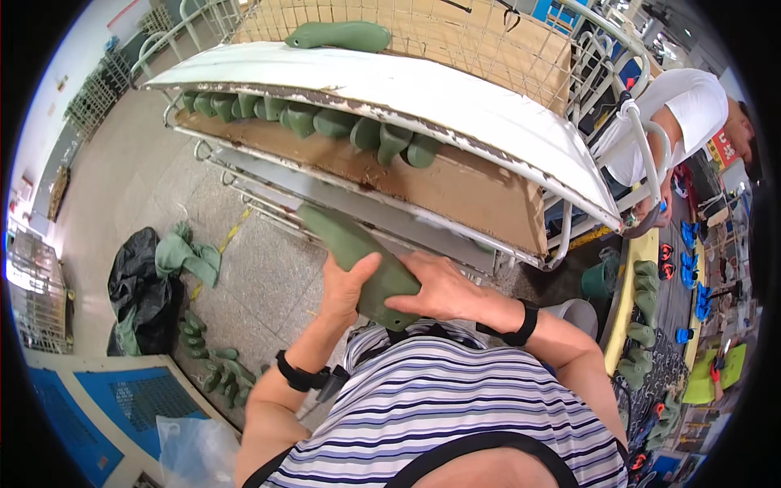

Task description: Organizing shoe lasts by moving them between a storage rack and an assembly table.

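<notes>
Right in front of our chest we've got a green shoe last (358, 264) held in both hands, tilted with its long end pointing up toward the rack (455, 106). Our left hand (346, 285) is wrapped around its near side and our right hand (443, 285) is clamped over the lower end, so both have a firm grip on it. Just beyond, the middle shelf carries a row of lasts (325, 122) only along its left part, with bare brown board to the right, so we'd guess the loading is maybe halfway. One more last (338, 35) lies on the top shelf. Down on the floor to our left, a scattered bunch (215, 366) looks still unshelved, beside a black bag (142, 285).
</notes>
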The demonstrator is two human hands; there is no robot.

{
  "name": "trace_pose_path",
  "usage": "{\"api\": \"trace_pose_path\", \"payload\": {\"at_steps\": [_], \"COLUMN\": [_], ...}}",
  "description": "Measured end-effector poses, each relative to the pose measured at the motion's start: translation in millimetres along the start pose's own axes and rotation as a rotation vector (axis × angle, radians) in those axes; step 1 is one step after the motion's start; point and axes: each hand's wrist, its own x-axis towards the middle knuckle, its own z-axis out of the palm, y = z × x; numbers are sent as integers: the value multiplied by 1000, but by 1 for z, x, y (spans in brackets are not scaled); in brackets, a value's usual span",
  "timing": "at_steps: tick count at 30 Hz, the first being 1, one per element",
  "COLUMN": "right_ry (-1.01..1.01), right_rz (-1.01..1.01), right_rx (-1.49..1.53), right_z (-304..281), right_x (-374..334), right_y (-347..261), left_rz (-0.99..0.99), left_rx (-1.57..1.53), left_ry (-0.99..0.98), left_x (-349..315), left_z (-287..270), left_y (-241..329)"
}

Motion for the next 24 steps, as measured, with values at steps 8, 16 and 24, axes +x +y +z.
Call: {"api": "trace_pose_path", "payload": {"at_steps": [8,16,24], "right_ry": [227,409,467], "right_rz": [-31,28,300], "right_rx": [8,169,-323], "right_z": [-83,-71,-60], "right_x": [111,134,92], "right_y": [105,82,112], "left_rz": [-486,-434,-539], "left_rx": [-341,-280,50], "left_ry": [-44,-139,-522], "left_x": [26,38,30], "left_z": [-95,-150,-83], "left_y": [-13,-38,24]}}
